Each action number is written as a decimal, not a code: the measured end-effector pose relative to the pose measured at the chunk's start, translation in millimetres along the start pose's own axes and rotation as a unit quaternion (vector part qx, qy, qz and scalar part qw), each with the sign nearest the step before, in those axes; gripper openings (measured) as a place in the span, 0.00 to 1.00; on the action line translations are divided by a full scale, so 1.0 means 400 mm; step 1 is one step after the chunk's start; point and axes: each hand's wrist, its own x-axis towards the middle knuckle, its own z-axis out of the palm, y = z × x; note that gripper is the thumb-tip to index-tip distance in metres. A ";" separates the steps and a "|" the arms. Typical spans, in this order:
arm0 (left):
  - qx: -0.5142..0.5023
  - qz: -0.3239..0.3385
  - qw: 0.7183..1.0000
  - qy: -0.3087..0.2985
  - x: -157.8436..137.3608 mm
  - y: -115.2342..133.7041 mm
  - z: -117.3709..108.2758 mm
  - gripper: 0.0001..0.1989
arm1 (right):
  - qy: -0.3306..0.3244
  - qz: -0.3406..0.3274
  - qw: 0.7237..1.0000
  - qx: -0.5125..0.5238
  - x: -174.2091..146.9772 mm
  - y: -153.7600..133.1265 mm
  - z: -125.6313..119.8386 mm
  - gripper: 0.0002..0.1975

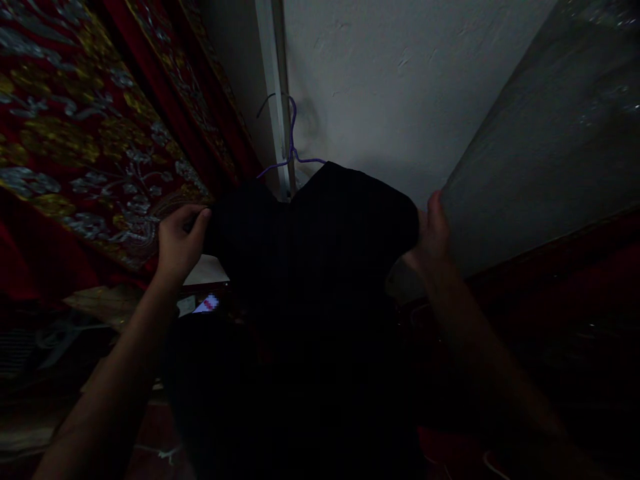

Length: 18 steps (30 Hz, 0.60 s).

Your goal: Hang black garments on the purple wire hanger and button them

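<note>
A black short-sleeved top (320,247) with a V-shaped neckline hangs in front of me on a purple wire hanger (293,133). Its lower part fades into the dark, so I cannot tell how long it is. My left hand (183,237) pinches the edge of the sleeve on the left between thumb and fingers. At the opposite sleeve, my right hand (434,233) has its thumb raised and its fingers partly hidden behind the cloth. Both sleeves are spread out sideways between my hands.
Red cloth (100,127) with gold and silver sequin embroidery hangs at the left. Behind the hanger is a pale wall (380,87) with a vertical strip (274,67). A translucent plastic cover (560,147) hangs at the right. Dim clutter lies low on the left.
</note>
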 end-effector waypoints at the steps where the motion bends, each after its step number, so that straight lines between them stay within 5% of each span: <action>1: -0.012 -0.006 1.000 0.016 0.005 -0.008 0.003 0.15 | 0.014 0.013 1.000 0.000 0.006 -0.010 -0.007 0.36; 6: -0.018 0.002 0.996 0.086 0.044 -0.001 0.005 0.16 | 0.069 0.006 0.997 0.028 0.072 -0.097 0.012 0.24; 9: 0.036 0.023 0.998 0.048 0.054 0.033 -0.007 0.17 | 0.087 -0.001 0.994 0.065 0.115 -0.134 0.027 0.24; 13: 0.065 0.073 0.995 0.005 0.046 0.073 -0.006 0.23 | 0.033 -0.040 0.998 -0.037 0.118 -0.147 0.013 0.27; 18: 0.089 0.180 0.972 0.122 0.002 0.117 -0.002 0.26 | 0.001 -0.059 0.994 -0.095 0.021 -0.164 -0.004 0.26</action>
